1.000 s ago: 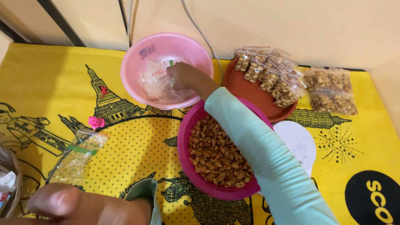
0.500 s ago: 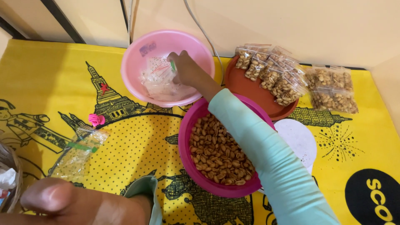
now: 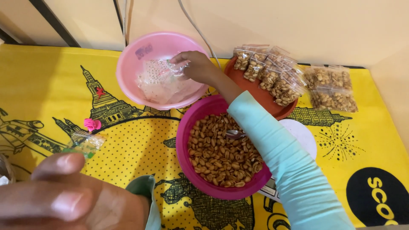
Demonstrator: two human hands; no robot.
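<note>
head view: right hand (image 3: 197,67) now pinches an empty clear bag (image 3: 177,67) lifted in the pink bowl (image 3: 128,70) (before it reached lower); left hand (image 3: 64,200) blurred, cut off, grip unclear

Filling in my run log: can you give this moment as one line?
right hand: picking small clear bag from pink bowl | left hand: near camera, empty | peanut bowl: full, spoon inside

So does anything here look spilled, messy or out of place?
Nothing is spilled. The peanuts sit inside the magenta bowl. Only one small filled bag lies alone on the yellow cloth, far from the stacked bags on the orange plate.
</note>
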